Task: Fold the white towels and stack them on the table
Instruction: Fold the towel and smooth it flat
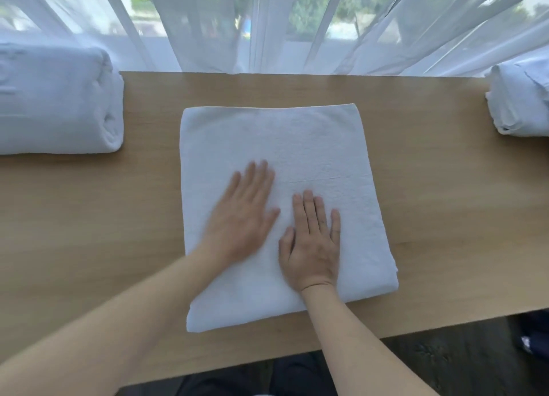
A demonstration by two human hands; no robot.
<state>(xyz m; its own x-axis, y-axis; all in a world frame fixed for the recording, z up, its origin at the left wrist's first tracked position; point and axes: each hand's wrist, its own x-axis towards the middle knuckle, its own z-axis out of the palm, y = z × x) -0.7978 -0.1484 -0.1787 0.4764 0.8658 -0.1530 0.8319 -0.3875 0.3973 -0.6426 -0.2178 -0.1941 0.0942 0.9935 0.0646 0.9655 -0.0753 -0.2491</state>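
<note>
A white towel (pixel 297 146), folded into a thick square, lies in the middle of the wooden table (pixel 118 217). My left hand (pixel 242 214) rests flat on its near left part, fingers spread and slightly blurred. Beside it my right hand (pixel 312 244) also lies palm down on the towel, fingers together and pointing away from me. Neither hand grips anything. A stack of folded white towels (pixel 56 101) sits at the table's far left. Another pile of white towels (pixel 523 98) lies at the far right edge, partly cut off by the frame.
Sheer white curtains (pixel 267 24) hang along the table's far edge in front of a window. The table's near edge runs just below the towel, with dark floor (pixel 445 360) beyond it. Bare wood shows on both sides of the middle towel.
</note>
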